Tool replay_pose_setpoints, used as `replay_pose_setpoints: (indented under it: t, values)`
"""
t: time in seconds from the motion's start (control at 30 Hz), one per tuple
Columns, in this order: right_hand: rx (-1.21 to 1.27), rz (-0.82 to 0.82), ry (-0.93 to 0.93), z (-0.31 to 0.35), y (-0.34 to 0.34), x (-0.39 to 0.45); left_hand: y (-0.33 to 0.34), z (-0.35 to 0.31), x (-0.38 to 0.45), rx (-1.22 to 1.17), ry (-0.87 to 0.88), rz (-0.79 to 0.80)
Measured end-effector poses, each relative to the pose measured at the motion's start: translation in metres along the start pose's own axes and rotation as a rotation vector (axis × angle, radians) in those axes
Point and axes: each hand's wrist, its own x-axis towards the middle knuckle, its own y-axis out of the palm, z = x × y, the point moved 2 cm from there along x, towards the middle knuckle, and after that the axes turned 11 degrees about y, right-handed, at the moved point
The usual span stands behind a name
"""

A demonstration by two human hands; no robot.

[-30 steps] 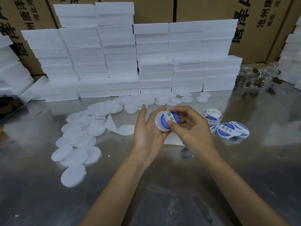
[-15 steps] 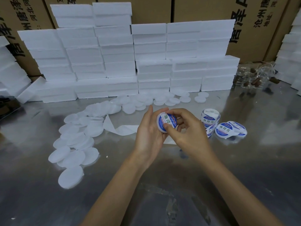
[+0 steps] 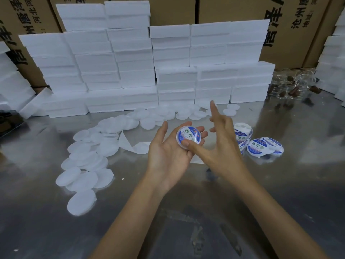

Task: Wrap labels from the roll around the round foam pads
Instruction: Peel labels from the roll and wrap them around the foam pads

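Steel bench backed by foam blocks; left hand lies open, cradling a labelled pad at centre; right hand spread, thumb pressing the label flat. Finishing step, I judge; next, set it at 3 o'clock with the done pads, then take a bare pad at 9 o'clock

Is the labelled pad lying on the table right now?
No, the labelled pad rests in the left hand, above the table.
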Motion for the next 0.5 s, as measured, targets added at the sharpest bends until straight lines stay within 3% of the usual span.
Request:
replay_pose_setpoints:
  t: [0.17, 0.3, 0.5]
  values:
    - [0.138, 0.103, 0.080, -0.004, 0.010, -0.005, 0.008, 0.011, -0.004, -0.005, -0.055, 0.057]
    - [0.179, -0.015, 0.040, -0.003, 0.009, -0.006, 0.010, 0.012, -0.004, 0.071, -0.043, 0.097]
    - [0.218, -0.053, -0.003, -0.007, 0.006, -0.003, 0.014, 0.013, -0.006, 0.113, -0.007, 0.138]
